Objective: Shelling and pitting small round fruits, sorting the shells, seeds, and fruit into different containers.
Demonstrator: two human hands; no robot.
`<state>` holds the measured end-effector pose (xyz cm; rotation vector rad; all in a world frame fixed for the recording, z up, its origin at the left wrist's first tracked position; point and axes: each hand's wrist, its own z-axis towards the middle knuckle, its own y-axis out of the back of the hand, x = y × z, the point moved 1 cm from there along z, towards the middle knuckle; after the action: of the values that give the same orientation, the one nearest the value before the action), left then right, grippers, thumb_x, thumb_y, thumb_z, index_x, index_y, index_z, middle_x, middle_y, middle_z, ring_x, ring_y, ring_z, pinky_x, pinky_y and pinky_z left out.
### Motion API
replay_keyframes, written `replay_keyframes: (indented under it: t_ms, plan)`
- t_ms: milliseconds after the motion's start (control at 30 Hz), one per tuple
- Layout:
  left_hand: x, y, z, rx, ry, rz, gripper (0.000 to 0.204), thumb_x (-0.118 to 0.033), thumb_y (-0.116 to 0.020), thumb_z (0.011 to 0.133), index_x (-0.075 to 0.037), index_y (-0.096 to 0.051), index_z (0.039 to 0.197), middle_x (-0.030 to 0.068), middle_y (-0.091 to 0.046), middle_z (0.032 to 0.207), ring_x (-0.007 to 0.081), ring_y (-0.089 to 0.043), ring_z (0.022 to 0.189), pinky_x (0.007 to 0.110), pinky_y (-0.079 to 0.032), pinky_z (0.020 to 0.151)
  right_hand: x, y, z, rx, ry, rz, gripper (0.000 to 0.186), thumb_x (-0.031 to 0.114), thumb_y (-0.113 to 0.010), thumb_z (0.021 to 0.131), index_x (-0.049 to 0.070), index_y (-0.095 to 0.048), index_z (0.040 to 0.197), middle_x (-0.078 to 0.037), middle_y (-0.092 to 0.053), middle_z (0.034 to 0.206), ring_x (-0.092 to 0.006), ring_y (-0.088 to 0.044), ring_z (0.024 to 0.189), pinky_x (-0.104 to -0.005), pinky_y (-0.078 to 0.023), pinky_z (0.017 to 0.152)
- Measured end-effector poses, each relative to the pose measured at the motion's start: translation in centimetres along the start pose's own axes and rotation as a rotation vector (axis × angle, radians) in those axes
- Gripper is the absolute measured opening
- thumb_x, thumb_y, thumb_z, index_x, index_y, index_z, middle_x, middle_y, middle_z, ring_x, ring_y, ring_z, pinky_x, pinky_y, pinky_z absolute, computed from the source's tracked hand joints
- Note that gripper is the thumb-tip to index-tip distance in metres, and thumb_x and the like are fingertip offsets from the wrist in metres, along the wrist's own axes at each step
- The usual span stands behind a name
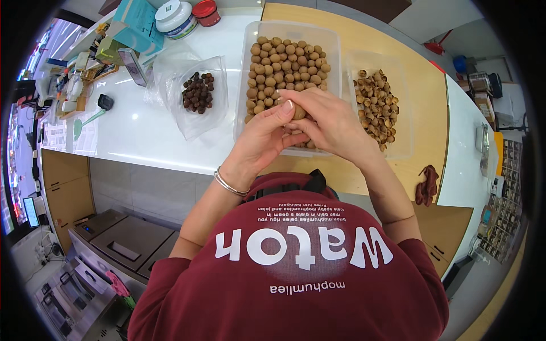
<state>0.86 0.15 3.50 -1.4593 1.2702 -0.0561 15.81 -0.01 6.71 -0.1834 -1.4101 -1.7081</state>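
Head view is showing a person in a dark red shirt leaning over a white counter (142, 136), both bare hands meeting above the near end of a clear plastic tub (335, 42) that is holding a heap of round tan fruits (284, 65). The left hand (264, 139), wearing a thin metal bangle (230, 184) at the wrist, is closing its thumb and fingers on one tan fruit (299, 112), and the right hand (330, 122) is curling over the same fruit from the other side, its fingers pressing against it, so the two hands are touching each other around it. That fruit is sitting between the fingertips just above the tub's near rim, mostly hidden by the fingers. Just beside the tub on the person's right, a second clear tray (405, 145) is carrying a pile of broken brown shells (376, 105), resting on a yellow wooden part of the counter (421, 91). On the left of the tub, a clear plastic bag (216, 122) is lying open on the white surface with a small cluster of dark seeds (198, 92) inside. Farther back, a white jar (175, 17) and a red-lidded jar (206, 11) are standing near a teal box (136, 20). A crumpled dark red cloth (426, 184) is lying at the near right edge of the counter, well apart from the hands.
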Motion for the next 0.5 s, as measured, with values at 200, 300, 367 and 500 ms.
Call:
replay_keyframes:
  t_ms: [200, 300, 367, 500]
  plan:
    - [0.1, -0.1, 0.0, 0.025, -0.029, -0.081, 0.042, -0.039, -0.045, 0.089, -0.005, -0.048, 0.114, 0.0067, -0.054, 0.108, 0.0161, -0.052, 0.101, 0.034, -0.044, 0.085, 0.1, -0.3, -0.2, -0.105, 0.033, 0.011, 0.033, 0.011, -0.062, 0.071, 0.006, -0.055, 0.103, -0.01, -0.061, 0.086, -0.0263, -0.058, 0.077, -0.0336, -0.047, 0.065]
    - [0.1, 0.4, -0.2, -0.071, -0.054, 0.178, 0.041, -0.039, -0.049, 0.088, -0.003, -0.052, 0.108, 0.006, -0.059, 0.095, 0.015, -0.057, 0.091, 0.031, -0.047, 0.078, -0.4, -0.5, -0.4, -0.106, 0.097, -0.092, 0.032, 0.011, -0.062, 0.072, 0.006, -0.055, 0.102, -0.01, -0.061, 0.086, -0.026, -0.059, 0.076, -0.0337, -0.048, 0.064]
    - [0.2, 0.3, 0.0, -0.11, -0.078, 0.288, 0.04, -0.038, -0.05, 0.087, -0.002, -0.054, 0.105, 0.0056, -0.059, 0.09, 0.014, -0.057, 0.085, 0.029, -0.048, 0.074, -0.7, -0.4, -0.6, -0.08, 0.091, -0.1, 0.031, 0.011, -0.062, 0.072, 0.006, -0.055, 0.102, -0.01, -0.061, 0.086, -0.0259, -0.059, 0.075, -0.0338, -0.048, 0.063]
    - [-0.5, 0.5, -0.1, -0.059, -0.117, 0.443, 0.036, -0.035, -0.05, 0.088, -0.001, -0.056, 0.099, 0.005, -0.06, 0.081, 0.0117, -0.056, 0.074, 0.027, -0.049, 0.068, -1.1, -0.2, -0.7, -0.05, 0.118, -0.018, 0.031, 0.01, -0.061, 0.072, 0.006, -0.056, 0.102, -0.011, -0.062, 0.083, -0.0261, -0.06, 0.071, -0.033, -0.049, 0.06]
